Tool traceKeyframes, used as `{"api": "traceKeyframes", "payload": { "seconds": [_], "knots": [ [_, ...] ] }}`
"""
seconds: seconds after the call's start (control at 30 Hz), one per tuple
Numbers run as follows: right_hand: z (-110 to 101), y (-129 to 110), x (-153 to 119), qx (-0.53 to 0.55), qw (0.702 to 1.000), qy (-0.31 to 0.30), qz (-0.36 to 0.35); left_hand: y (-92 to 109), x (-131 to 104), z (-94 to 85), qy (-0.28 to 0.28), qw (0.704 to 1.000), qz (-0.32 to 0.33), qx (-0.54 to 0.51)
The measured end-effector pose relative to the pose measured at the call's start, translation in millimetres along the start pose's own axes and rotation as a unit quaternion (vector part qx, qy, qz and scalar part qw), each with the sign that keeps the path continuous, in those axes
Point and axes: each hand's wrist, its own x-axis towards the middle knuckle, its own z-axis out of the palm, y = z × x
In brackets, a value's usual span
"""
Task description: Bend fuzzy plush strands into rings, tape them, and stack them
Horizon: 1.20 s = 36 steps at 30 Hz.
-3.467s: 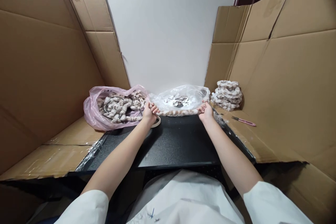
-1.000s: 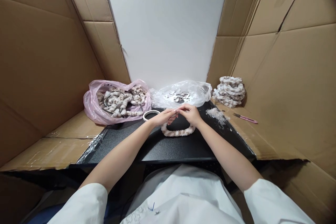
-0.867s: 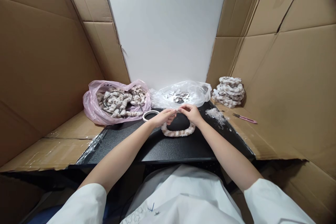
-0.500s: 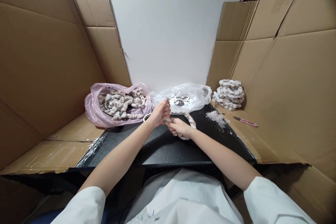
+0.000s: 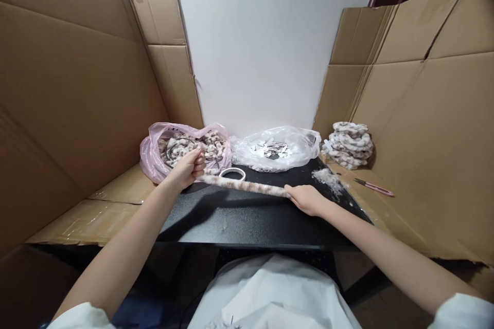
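A fluffy white-and-brown plush strip (image 5: 247,185) is stretched straight between my two hands, above the black tabletop. My left hand (image 5: 190,167) is closed in a fist around its left end, in front of the pink bag. My right hand (image 5: 305,199) pinches the other end between thumb and fingers. Just behind the strip lies a white ring (image 5: 232,174), perhaps a roll of tape; its lower edge is close to the strip.
A pink plastic bag (image 5: 150,157) holds more fluffy strips and dark cords. A clear bag (image 5: 304,146) contains small metal-and-white pieces. At right are stacked fluffy rings (image 5: 349,146), loose fluff (image 5: 328,180) and pink-handled snips (image 5: 374,187). Cardboard walls (image 5: 436,149) flank the black table (image 5: 247,223).
My hands have moved apart from close together, the left going left and the right going right. The strip is now drawn out straight between them, and the white ring is uncovered.
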Motion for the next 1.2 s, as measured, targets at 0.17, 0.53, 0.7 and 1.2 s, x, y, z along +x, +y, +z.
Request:
{"api": "traceKeyframes", "payload": {
  "seconds": [0.17,0.53,0.7,1.2],
  "knots": [
    [-27,4,26,0.109,0.990,0.040,-0.083,-18,-17,-6.9,-0.049,0.996,-0.023,0.067],
    [-27,-86,101,0.591,0.765,0.195,-0.166,-52,-14,48.5,-0.204,0.953,-0.059,0.217],
    [-16,-51,108,0.653,0.719,0.207,-0.116,-57,9,77.0,-0.252,0.942,-0.131,0.180],
    [-26,30,180,0.285,0.936,0.084,0.192,-104,33,81.3,-0.148,0.980,-0.114,0.065]
  ]
}}
